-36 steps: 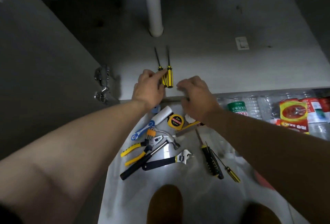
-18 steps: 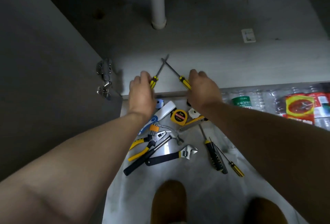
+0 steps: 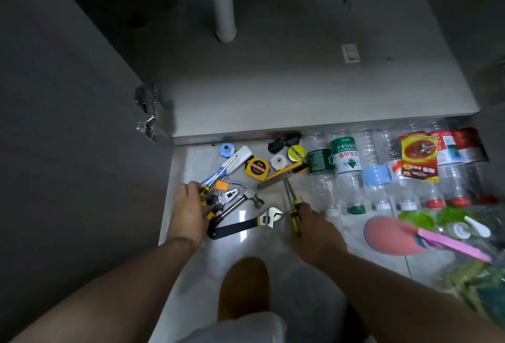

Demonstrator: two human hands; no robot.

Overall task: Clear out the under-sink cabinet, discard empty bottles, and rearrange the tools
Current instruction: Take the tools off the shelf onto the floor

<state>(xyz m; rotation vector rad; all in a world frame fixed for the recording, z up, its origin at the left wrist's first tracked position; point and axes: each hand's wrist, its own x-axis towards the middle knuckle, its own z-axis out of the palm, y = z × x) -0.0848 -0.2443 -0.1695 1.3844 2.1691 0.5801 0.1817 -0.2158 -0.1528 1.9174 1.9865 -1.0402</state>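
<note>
Head view: right hand [image 3: 314, 226] is gripping two yellow-handled screwdrivers [image 3: 295, 218]; left hand [image 3: 188, 213] is clutching pliers [image 3: 228, 196] on the floor [image 3: 192, 166]. Hammer [image 3: 247, 200] and adjustable wrench [image 3: 246, 225] are lying between both hands.

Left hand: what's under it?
The left hand covers the yellow-and-black handles of the pliers; their head pokes out beside the hammer. Whether the fingers grip the handles, or anything else lies beneath, is hidden.

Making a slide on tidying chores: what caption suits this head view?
Before the open cabinet, the left hand grips pliers while the right hand holds two yellow-handled screwdrivers.
</note>
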